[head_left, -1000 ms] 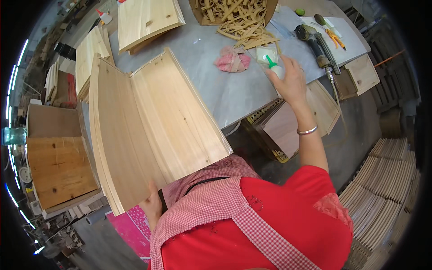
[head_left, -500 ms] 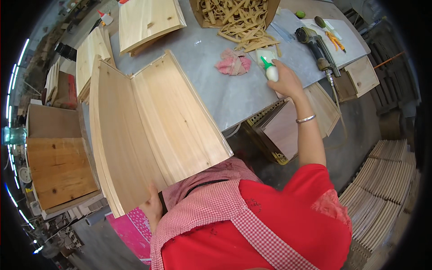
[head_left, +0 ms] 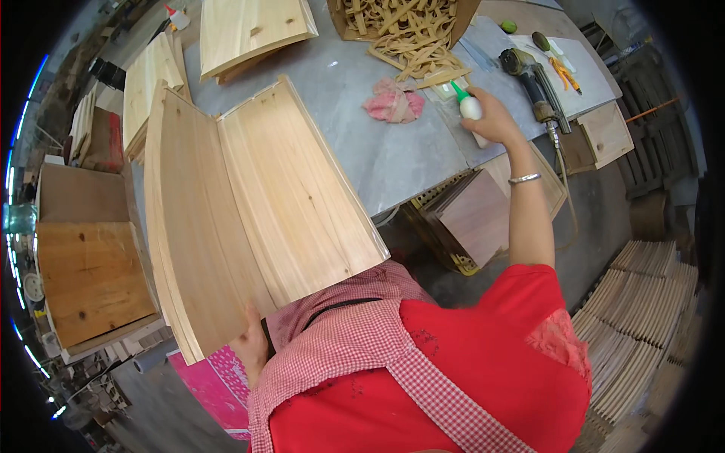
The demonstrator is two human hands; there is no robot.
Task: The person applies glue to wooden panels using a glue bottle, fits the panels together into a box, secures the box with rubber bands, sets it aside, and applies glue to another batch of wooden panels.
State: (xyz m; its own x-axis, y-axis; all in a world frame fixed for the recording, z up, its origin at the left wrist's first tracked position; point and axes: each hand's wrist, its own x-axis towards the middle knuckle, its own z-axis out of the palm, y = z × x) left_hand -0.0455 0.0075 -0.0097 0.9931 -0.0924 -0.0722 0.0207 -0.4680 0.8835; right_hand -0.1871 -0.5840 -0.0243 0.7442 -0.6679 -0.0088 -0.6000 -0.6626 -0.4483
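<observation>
A crumpled pink-and-white cloth [head_left: 393,102] is lying left of the right-hand grip [head_left: 493,118], flat tan strips [head_left: 417,47] lying heaped beyond it, a dark hose-fed power tool [head_left: 534,89] resting to its right.

The grey surface [head_left: 362,170] carries a crumpled pink-and-white cloth [head_left: 393,103] near its middle. Behind, an open cardboard box [head_left: 466,21] spills tan strips [head_left: 423,57] onto it. Rightward lie a pneumatic nail gun [head_left: 533,84] and a white sheet [head_left: 595,74]; pale wooden panels [head_left: 253,38] sit far left.
</observation>
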